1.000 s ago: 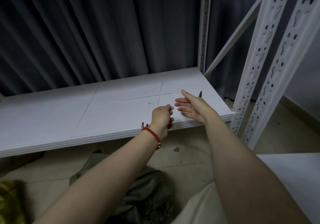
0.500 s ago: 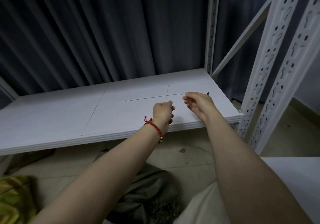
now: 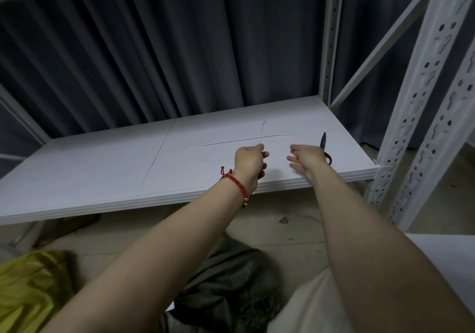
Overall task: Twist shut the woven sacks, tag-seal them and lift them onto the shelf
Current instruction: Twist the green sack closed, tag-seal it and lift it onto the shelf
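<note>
Two thin white tag ties lie crossed on the white shelf board [image 3: 102, 168]. One tie [image 3: 231, 141] runs sideways. The other tie [image 3: 262, 132] runs from the back toward me, and my left hand [image 3: 250, 160] is closed on its near end. My right hand [image 3: 307, 159] hovers just to the right with fingers spread and nothing in it. On the floor below lie a dark grey-green woven sack [image 3: 231, 289], a yellow sack [image 3: 28, 286] at far left and a pale sack [image 3: 308, 307] under my right forearm.
Black scissors [image 3: 323, 139] lie on the shelf just behind my right hand, blades pointing away. White perforated uprights [image 3: 416, 116] stand at the right, with a dark curtain [image 3: 180, 49] behind. Another white board [image 3: 447, 250] shows at lower right.
My right hand, pinched near the ties half a second ago, has opened and drawn slightly right. My left hand stays closed on the tie.
</note>
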